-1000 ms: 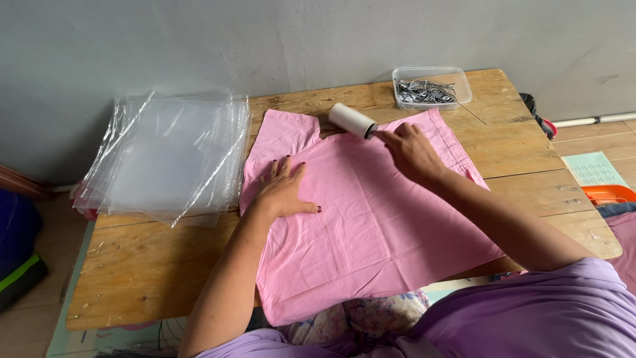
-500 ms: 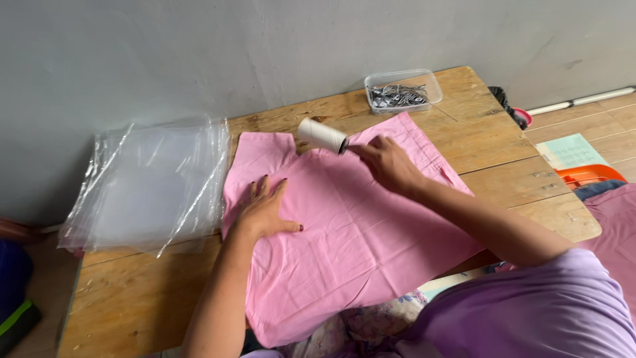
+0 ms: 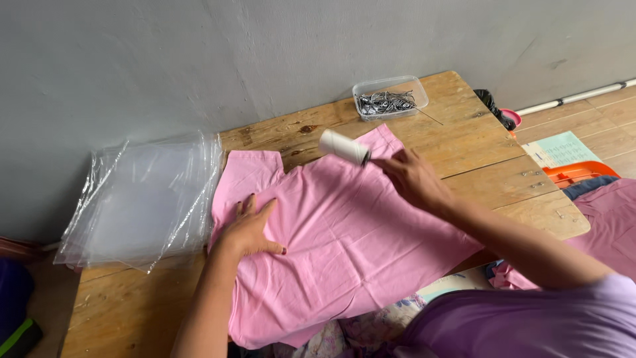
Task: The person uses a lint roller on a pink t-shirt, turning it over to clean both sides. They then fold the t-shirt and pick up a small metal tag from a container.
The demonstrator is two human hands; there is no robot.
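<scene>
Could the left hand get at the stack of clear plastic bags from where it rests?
Probably yes: the left hand lies flat on the pink shirt, and nothing stands between it and the bags beside the shirt.

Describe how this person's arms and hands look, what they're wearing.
Both forearms are bare. The left hand has dark-painted nails, with no ring or watch showing. The right hand shows no jewellery either. A loose lilac sleeve covers the right upper arm.
</scene>
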